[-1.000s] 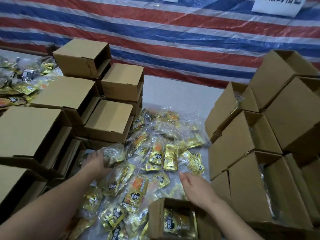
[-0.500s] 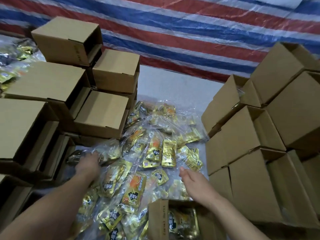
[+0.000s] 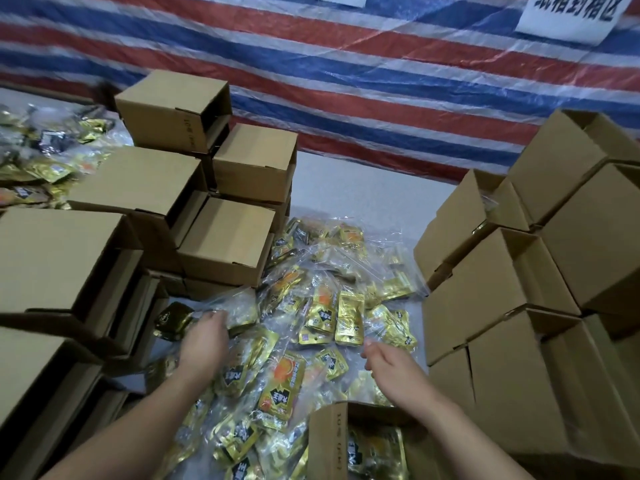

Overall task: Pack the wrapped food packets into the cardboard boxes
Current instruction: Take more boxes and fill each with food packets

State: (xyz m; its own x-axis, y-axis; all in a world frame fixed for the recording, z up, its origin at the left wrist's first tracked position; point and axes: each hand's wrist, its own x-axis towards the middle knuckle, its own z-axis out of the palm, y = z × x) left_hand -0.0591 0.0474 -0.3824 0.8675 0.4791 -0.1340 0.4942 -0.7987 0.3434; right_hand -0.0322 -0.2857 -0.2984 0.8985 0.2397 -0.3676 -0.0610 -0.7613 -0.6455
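Note:
A heap of gold and orange wrapped food packets [image 3: 322,306] in clear bags lies on the table between two stacks of boxes. My left hand [image 3: 204,344] reaches into the heap's left side and its fingers curl on a clear bag of packets [image 3: 232,306]. My right hand [image 3: 388,362] hovers over the heap with its fingers loosely bent, holding nothing. An open cardboard box [image 3: 346,441] stands at the bottom centre with gold packets inside, right below my right wrist.
Open-sided cardboard boxes [image 3: 138,188] are stacked on the left, and a taller stack of boxes [image 3: 502,278] fills the right. More packets [image 3: 41,161] lie at the far left. A red, white and blue striped tarp [image 3: 346,81] hangs behind the table.
My left hand has stayed on the clear bag at the heap's left. My right hand has lifted slightly over the packets. The view has tilted down and back up.

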